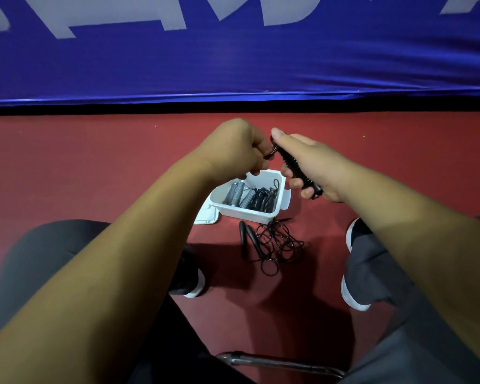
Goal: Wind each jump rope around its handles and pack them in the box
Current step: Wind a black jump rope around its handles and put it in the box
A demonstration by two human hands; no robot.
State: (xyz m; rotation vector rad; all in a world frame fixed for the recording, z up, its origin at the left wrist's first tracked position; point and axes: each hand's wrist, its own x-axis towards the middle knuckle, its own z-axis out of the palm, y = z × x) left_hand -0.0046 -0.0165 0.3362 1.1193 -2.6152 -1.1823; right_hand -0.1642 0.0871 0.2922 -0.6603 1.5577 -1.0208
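What I saw: white plastic box [241,211] had grey coiled ropes [237,195] and black coiled ropes [262,199] in it. Above the box, right hand [316,164] gripped a black wound jump rope [291,165], left hand [233,148] pinched its end. An unwound black rope [275,242] lay just beside the box.

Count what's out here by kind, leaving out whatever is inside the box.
Wound jump rope, held by left hand and right hand: 1
Loose jump rope on the floor: 1
Box: 1
Lid: 1
Total: 4
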